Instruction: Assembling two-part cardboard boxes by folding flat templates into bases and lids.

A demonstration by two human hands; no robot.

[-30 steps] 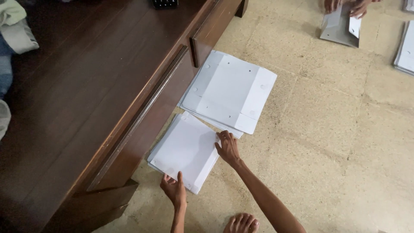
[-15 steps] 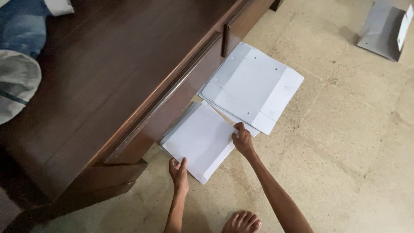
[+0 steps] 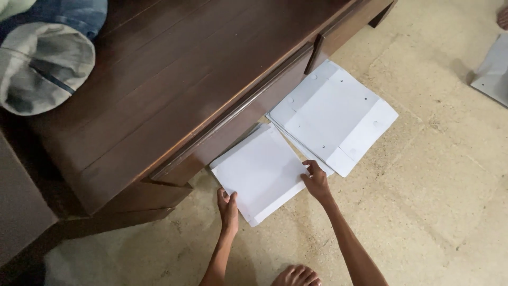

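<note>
At frame centre, our left hand and right hand press flat, fingers open, on opposite edges of a white sheet. We judge it light and floppy, best lifted by both edges.

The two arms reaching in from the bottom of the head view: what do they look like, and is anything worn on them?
Both are bare. The left hand and right hand wear no gloves, and I can make out no rings, watch or bracelet. No sleeve shows on either slim forearm up to the picture's lower edge. No cables or markings. The fingers look slender, with short nails as far as can be seen.
</note>
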